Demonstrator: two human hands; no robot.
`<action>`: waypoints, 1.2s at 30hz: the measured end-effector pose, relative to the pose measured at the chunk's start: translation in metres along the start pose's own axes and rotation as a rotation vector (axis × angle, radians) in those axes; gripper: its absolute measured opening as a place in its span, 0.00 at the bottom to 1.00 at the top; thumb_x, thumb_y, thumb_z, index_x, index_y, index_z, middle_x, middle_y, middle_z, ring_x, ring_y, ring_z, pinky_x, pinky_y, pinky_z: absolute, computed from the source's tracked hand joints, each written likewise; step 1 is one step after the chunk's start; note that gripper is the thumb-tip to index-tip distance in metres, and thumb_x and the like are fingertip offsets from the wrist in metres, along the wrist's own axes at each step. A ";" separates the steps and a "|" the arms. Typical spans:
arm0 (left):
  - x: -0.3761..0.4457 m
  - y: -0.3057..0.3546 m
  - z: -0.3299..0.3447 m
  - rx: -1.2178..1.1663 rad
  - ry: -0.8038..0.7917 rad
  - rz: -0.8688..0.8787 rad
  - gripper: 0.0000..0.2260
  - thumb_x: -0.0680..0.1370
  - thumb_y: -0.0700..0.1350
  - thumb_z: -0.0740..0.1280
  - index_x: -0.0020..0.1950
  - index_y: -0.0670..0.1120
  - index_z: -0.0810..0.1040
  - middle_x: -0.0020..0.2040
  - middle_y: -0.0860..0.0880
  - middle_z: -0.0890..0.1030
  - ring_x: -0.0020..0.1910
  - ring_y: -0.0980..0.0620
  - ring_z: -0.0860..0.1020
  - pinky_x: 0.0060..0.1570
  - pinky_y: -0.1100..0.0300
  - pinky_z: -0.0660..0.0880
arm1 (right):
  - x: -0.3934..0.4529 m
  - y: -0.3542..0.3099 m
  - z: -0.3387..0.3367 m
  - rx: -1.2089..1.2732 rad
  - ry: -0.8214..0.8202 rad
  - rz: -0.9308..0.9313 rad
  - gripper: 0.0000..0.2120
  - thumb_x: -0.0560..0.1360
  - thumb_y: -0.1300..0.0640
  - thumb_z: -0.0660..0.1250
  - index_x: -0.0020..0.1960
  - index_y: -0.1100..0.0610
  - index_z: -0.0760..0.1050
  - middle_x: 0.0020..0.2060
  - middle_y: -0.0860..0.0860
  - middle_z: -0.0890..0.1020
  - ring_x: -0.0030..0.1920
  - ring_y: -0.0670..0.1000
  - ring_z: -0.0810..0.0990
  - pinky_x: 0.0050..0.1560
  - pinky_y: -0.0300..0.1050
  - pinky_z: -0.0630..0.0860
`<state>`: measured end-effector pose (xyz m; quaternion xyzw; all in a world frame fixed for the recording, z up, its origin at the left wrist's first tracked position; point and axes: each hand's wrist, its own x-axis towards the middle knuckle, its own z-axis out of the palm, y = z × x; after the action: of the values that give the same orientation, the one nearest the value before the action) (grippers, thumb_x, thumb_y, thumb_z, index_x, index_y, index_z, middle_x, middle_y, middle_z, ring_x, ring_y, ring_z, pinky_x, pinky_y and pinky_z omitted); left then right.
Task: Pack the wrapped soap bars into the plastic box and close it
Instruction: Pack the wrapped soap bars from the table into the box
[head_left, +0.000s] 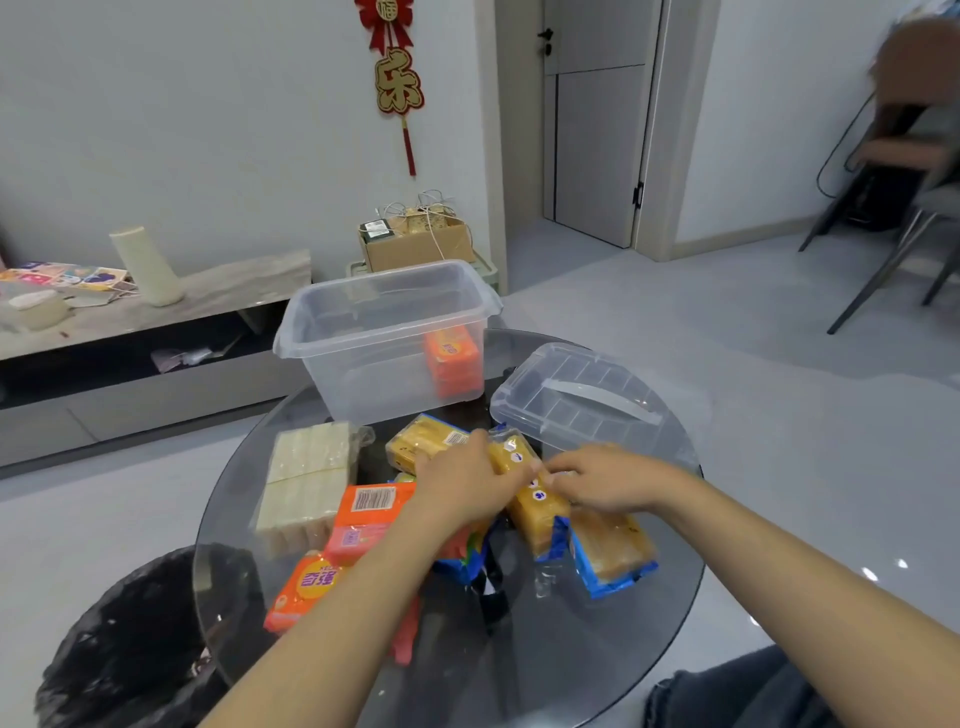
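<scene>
1 head-worn wide-angle view, forward and down, close over the round glass table (597, 649).

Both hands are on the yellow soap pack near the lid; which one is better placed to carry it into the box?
Left, probably. The left hand lies across the yellow soap pack, directly below the open box. The right hand touches only its edge, nearer the lid.

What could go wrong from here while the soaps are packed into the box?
Both hands, left and right, are on one yellow soap pack; its slippery wrapper may slip on the glass table. The blue-wrapped pack lies near the table's edge and could be pushed off. The lid lies close by and may get knocked.
</scene>
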<state>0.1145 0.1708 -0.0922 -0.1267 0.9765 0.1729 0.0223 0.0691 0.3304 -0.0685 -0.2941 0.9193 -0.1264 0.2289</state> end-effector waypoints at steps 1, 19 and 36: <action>0.000 0.003 0.001 0.014 0.004 -0.001 0.41 0.70 0.72 0.54 0.75 0.48 0.57 0.62 0.47 0.80 0.65 0.44 0.74 0.64 0.43 0.62 | -0.002 0.001 -0.002 -0.020 -0.046 0.011 0.19 0.80 0.50 0.51 0.66 0.53 0.72 0.62 0.53 0.78 0.63 0.54 0.73 0.65 0.48 0.64; 0.008 0.014 -0.017 -0.340 0.250 0.081 0.31 0.73 0.51 0.62 0.74 0.55 0.55 0.50 0.48 0.81 0.41 0.48 0.79 0.35 0.58 0.71 | -0.008 0.024 0.034 0.107 0.059 0.119 0.37 0.64 0.37 0.71 0.69 0.36 0.59 0.70 0.56 0.59 0.71 0.60 0.59 0.65 0.55 0.66; 0.011 -0.010 -0.033 -1.404 0.017 -0.372 0.03 0.76 0.42 0.66 0.47 0.44 0.77 0.40 0.44 0.84 0.32 0.49 0.84 0.30 0.55 0.80 | -0.001 -0.015 -0.010 1.792 0.226 -0.060 0.13 0.75 0.61 0.53 0.51 0.61 0.75 0.41 0.57 0.81 0.39 0.54 0.79 0.38 0.44 0.75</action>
<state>0.1069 0.1476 -0.0656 -0.2764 0.5978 0.7513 -0.0428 0.0720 0.3202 -0.0545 -0.0155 0.4851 -0.8292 0.2772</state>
